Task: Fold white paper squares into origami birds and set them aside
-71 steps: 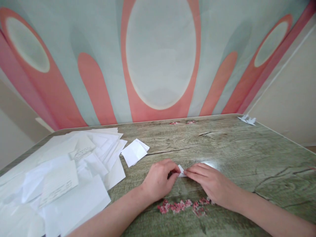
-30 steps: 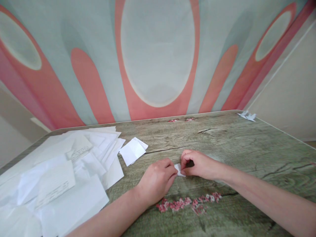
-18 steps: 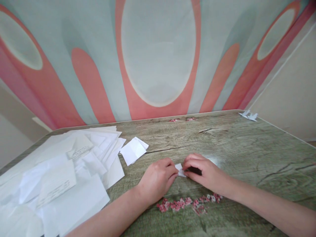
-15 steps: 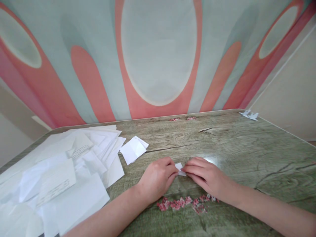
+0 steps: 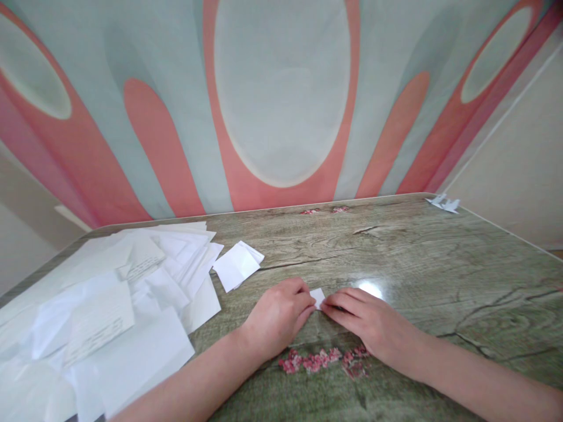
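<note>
A small folded piece of white paper [image 5: 317,298] lies low over the wood-patterned table, between my two hands. My left hand [image 5: 281,313] has its fingers curled and closed on the paper's left side. From the right, my right hand [image 5: 358,316] pinches the paper's near right edge with thumb and fingertips pressed together. Much of the paper is hidden behind the fingers. A little stack of square white papers [image 5: 238,265] rests to the upper left of my left hand.
A big spread pile of white paper sheets [image 5: 145,351], some printed, covers the table's left side. Small folded paper figures [image 5: 443,203] stand at the far right corner. Pink flower prints [image 5: 312,360] mark the wooden table [image 5: 417,252]. A patterned wall [image 5: 281,199] borders the far edge.
My right hand has shifted slightly down and left along the paper. Less of the paper's right flap shows now. The left hand stays almost in place.
</note>
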Demonstrator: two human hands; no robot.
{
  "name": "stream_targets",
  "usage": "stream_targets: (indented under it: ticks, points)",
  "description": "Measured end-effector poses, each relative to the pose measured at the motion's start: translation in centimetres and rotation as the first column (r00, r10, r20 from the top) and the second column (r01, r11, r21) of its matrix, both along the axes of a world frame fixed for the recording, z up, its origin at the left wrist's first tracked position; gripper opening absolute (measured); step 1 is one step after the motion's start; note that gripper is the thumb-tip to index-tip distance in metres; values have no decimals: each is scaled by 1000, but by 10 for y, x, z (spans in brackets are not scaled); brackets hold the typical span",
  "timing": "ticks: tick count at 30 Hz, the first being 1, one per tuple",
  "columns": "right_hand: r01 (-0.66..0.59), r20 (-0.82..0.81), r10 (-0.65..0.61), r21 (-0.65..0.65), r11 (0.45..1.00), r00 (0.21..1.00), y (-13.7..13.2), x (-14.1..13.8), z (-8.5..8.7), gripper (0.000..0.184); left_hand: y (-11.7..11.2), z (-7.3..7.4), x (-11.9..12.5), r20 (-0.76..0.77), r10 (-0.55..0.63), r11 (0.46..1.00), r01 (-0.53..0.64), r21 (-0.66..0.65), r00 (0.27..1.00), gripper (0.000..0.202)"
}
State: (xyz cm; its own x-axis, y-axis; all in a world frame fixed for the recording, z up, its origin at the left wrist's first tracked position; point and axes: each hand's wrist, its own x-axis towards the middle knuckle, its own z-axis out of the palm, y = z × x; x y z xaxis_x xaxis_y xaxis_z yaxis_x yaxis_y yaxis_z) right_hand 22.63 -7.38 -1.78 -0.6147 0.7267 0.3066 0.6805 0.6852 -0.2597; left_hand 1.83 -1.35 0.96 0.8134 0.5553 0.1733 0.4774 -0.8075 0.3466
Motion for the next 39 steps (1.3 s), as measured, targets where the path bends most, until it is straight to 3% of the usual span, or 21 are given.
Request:
stream_targets:
  ticks: [7,14,20,28,39]
  points:
    - [21,103,-19,-18,1000,994,-2,-3,1,36,1,1,0,-60,2,1000,0,20,998,21]
    - [44,3,-44,-51,998,999,-1,1,-1,40,-1,1,-1,-76,16,1000,-14,21,997,21]
    - [-101,-27,100,-80,992,995,4,12,6,41,-1,0,-1,-72,22,1000,-21,16,997,21]
    - [-113,85,117,-45,993,990,3,12,8,38,0,1,-1,-55,28,1000,-28,4,998,20]
    - [-53,126,48,39,998,991,0,5,4,34,-3,4,0,-94,22,999,-19,34,995,23]
